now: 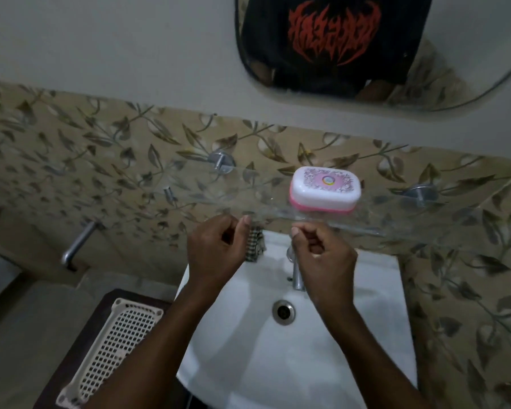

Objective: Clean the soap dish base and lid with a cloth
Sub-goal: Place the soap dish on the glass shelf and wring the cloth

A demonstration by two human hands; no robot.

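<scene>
Soap dish base and lid are the concern, yet the biggest thing in view is the white ceramic washbasin [366, 335], its round metal drain [283, 312] below the chrome tap [296, 273]. Above it, a clear glass shelf [410, 219] runs along the leaf-patterned tiled wall [71, 160] under a rounded mirror [469, 69]. To the basin's lower left lies a cream perforated plastic tray [109, 349]. Both bare hands hover over the basin's back edge, just below the shelf's front rim: the left hand [216, 252] has its grip loosely curled, thumb raised, and the right hand [325, 258] is likewise half closed, neither visibly holding anything. A checked cloth [255, 246] hangs just beside the left hand; whether they touch cannot be told. On the shelf, closed, sits the soap dish, its white patterned lid [325, 187] seated on the pink base [322, 208].
</scene>
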